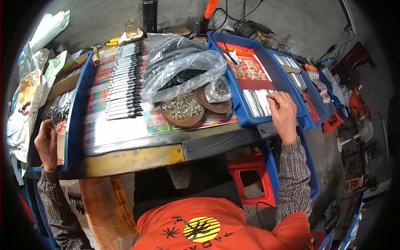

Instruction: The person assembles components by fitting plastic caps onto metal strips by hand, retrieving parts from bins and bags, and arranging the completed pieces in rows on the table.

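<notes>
My right hand [283,113] is in the blue tray on the right, its fingertips pinched at the end of a row of silver metal strips [255,103]. My left hand [46,143] reaches into the blue tray on the left, fingers closed beside a packed row of thin dark metal parts [62,106]; whatever they hold is hidden. Between the hands, a long column of slim silver pieces with dark ends [123,85] lies on the table. Small brass-coloured pins [182,106] fill a round brown dish, next to a clear plastic bag holding black parts [183,68].
A small bag of metal bits [217,90] sits on a second brown dish. More blue trays [308,118] stand farther right. The table's yellow-and-black front edge [133,160] runs before me. Below it are a red stool [250,177] and an orange plastic bag [100,204].
</notes>
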Available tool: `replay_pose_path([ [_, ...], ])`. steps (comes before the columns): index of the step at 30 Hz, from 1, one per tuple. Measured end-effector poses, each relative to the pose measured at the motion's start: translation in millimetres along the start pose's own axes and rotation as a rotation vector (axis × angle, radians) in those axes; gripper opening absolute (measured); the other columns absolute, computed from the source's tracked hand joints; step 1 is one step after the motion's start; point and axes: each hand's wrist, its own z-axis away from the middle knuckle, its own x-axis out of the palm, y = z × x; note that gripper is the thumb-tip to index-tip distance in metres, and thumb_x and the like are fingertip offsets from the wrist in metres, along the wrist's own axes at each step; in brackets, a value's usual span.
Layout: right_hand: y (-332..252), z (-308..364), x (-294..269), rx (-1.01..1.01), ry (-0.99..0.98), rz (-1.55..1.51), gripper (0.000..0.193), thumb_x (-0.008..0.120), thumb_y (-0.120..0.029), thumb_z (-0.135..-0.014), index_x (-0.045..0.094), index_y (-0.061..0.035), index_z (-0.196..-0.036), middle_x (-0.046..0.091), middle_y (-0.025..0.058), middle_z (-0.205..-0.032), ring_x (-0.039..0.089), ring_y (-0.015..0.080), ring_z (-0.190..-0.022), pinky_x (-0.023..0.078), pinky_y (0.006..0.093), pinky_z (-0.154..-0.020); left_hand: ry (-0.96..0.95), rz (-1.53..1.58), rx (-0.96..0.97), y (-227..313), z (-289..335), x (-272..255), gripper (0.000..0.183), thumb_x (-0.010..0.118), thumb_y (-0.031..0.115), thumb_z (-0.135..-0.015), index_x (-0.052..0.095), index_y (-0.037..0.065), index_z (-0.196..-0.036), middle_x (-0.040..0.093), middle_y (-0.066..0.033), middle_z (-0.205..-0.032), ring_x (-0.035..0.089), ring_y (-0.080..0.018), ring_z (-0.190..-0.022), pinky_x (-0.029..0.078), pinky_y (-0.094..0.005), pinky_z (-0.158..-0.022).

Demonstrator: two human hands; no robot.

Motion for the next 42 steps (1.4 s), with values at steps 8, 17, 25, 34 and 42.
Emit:
replay_pose_path([
  [8, 45, -23, 26, -0.02, -0.174, 0.101, 0.019, 0.058, -0.009, -0.084, 0.067, -0.0012, -0.098, 0.061, 0.0131, -0.091, 0.055, 0.0292, -0.09, 0.044, 0.0389, -0.081, 0.044, 0.037, 0.084, 76, 18, 0, 0.018, 0.053, 0.0, -0.089, 0.058, -0.001, -0.107, 0.062, -0.0132, -0.081, 0.063, -0.019, -0.071, 0.05, -0.0303, -0.064],
  [17, 47, -32, 30, 0.039, -0.289, 0.136, 0.018, 0.064, -0.012, -0.081, 0.068, -0.0046, -0.097, 0.061, 0.0131, -0.097, 0.054, 0.0306, -0.097, 0.046, 0.0402, -0.084, -0.025, 0.256, -0.026, 123, 34, 25, 0.006, 0.053, -0.002, -0.087, 0.057, 0.0, -0.092, 0.052, -0.0058, -0.07, 0.049, -0.0119, -0.063, 0.041, -0.0259, -0.058],
  [25, 45, -34, 30, 0.268, -0.269, -0.181, 0.026, 0.064, -0.009, -0.078, 0.063, -0.0002, -0.103, 0.064, 0.0133, -0.076, 0.063, 0.0285, -0.071, 0.048, 0.0377, -0.068, -0.105, 0.341, 0.003, 163, 43, 41, 0.008, 0.058, -0.006, -0.082, 0.056, 0.0, -0.085, 0.048, -0.0041, -0.069, 0.041, -0.0102, -0.057, 0.036, -0.0252, -0.053],
  [34, 50, -13, 17, 0.393, -0.233, -0.355, 0.023, 0.067, -0.009, -0.078, 0.064, 0.0067, -0.094, 0.062, 0.0081, -0.066, 0.058, 0.0119, -0.061, 0.045, 0.028, -0.057, -0.217, 0.572, -0.084, 186, 55, 33, 0.015, 0.058, -0.012, -0.079, 0.057, 0.0, -0.089, 0.061, -0.0044, -0.079, 0.055, -0.0059, -0.06, 0.043, -0.0198, -0.055],
  [42, -11, 1, 3, 0.346, -0.048, -0.536, 0.01, 0.067, -0.004, -0.08, 0.063, 0.0046, -0.085, 0.059, 0.0015, -0.071, 0.052, 0.0059, -0.065, 0.041, 0.0229, -0.058, -0.268, 0.703, -0.084, 207, 73, 28, 0.009, 0.06, -0.007, -0.083, 0.06, 0.0, -0.089, 0.063, -0.0058, -0.071, 0.06, -0.0081, -0.058, 0.046, -0.0223, -0.053],
])
